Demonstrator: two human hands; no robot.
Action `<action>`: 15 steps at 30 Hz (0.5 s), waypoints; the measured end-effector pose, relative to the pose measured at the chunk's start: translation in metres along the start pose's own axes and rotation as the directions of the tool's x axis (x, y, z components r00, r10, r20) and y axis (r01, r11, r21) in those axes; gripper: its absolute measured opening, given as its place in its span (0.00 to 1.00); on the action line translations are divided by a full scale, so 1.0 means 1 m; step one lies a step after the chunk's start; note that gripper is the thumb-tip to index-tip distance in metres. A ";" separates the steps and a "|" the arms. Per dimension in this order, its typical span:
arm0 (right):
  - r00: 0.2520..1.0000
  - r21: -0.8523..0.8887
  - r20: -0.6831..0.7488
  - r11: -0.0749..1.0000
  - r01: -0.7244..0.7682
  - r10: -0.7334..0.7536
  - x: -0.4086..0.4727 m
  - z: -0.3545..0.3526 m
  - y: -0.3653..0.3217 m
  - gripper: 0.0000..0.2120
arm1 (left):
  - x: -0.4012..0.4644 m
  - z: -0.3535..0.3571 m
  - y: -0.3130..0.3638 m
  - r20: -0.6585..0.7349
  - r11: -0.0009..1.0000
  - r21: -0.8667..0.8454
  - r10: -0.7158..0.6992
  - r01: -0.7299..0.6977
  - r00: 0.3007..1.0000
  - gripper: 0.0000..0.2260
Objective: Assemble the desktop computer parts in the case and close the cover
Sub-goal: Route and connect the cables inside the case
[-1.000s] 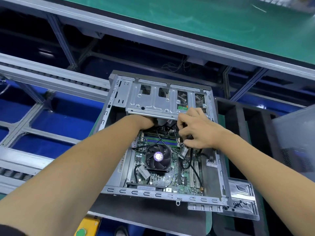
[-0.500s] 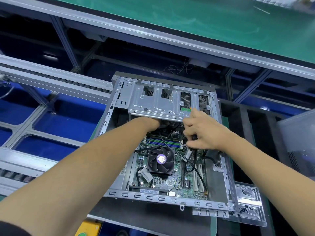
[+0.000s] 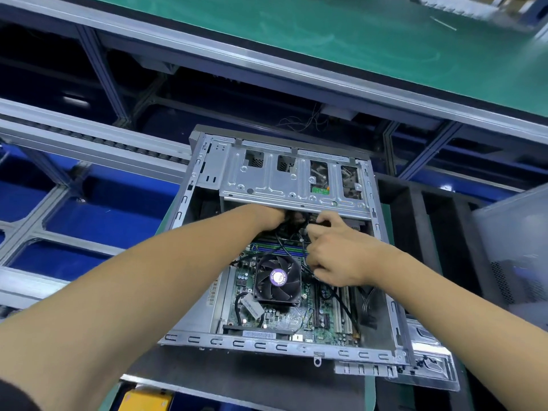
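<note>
So the open computer case (image 3: 284,347) is lying on its side smack in the middle of the frame, cover off, sitting on a dark grey mat (image 3: 237,378). Both my arms come in from the bottom corners and meet just under the silver drive cage (image 3: 292,185) that spans the upper part of the case. My left hand (image 3: 271,218) is shoved in under the lower edge of that cage, so the fingers are out of sight and I honestly can't tell whether they're holding anything. My right hand (image 3: 338,256) is just right of centre with the fingers curled in, pinching a bundle of black cables (image 3: 286,250) that run down over the board; the thumb and forefinger up top look like they're on a small dark connector, but it's too small to say for sure. Below the hands the green motherboard (image 3: 284,318) sits flat in the case floor, with the black CPU fan (image 3: 277,277) and its purple centre sticker right in the middle of the picture, almost touching my right knuckles. Another metal panel (image 3: 430,366) lies half under the case at the lower right corner. Across the top of the frame there's a green conveyor belt (image 3: 355,40) with aluminium rails, blue surfaces show through the frame on the left, and a yellow thing (image 3: 145,400) peeks in at the bottom edge.
</note>
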State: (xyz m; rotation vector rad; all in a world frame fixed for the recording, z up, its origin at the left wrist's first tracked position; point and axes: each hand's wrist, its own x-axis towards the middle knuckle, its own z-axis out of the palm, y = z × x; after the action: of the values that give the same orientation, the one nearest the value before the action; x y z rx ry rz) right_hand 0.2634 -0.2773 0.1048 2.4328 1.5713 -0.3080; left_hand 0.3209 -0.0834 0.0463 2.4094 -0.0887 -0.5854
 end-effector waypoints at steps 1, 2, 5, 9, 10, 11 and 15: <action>1.000 -0.014 0.001 1.000 -0.003 0.003 0.001 0.000 -0.001 0.14 | -0.001 0.001 0.002 -0.008 1.000 -0.003 -0.004 0.004 1.000 0.08; 1.000 -0.027 0.011 1.000 -0.007 0.008 0.001 -0.001 -0.001 0.14 | -0.002 0.004 0.003 -0.013 1.000 0.010 -0.007 0.007 1.000 0.08; 0.998 0.020 0.037 0.999 -0.045 0.044 0.001 -0.012 0.004 0.12 | -0.008 0.007 0.013 -0.013 0.999 0.017 0.032 -0.031 0.999 0.15; 0.922 0.664 -0.085 0.712 -0.230 0.377 -0.001 -0.032 0.016 0.15 | -0.005 0.008 0.016 0.102 0.993 0.119 -0.028 0.016 0.994 0.11; 0.878 0.785 -0.098 0.579 -0.221 0.469 -0.001 -0.036 0.022 0.16 | -0.004 0.007 0.017 0.107 0.981 0.195 -0.041 0.019 0.993 0.14; 0.825 0.848 -0.117 0.488 -0.207 0.554 -0.001 -0.037 0.028 0.16 | -0.003 0.007 0.018 0.123 0.973 0.229 -0.044 0.015 0.991 0.16; 0.614 0.895 -0.173 0.384 -0.228 0.770 0.010 -0.030 0.050 0.13 | 0.001 0.011 0.022 0.288 0.947 0.321 -0.107 0.009 0.952 0.24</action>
State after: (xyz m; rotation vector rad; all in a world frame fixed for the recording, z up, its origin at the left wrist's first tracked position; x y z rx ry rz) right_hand 0.3145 -0.2796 0.1343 3.9453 0.5963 -0.1715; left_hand 0.3189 -0.1073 0.0514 2.6158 -0.2598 -1.0358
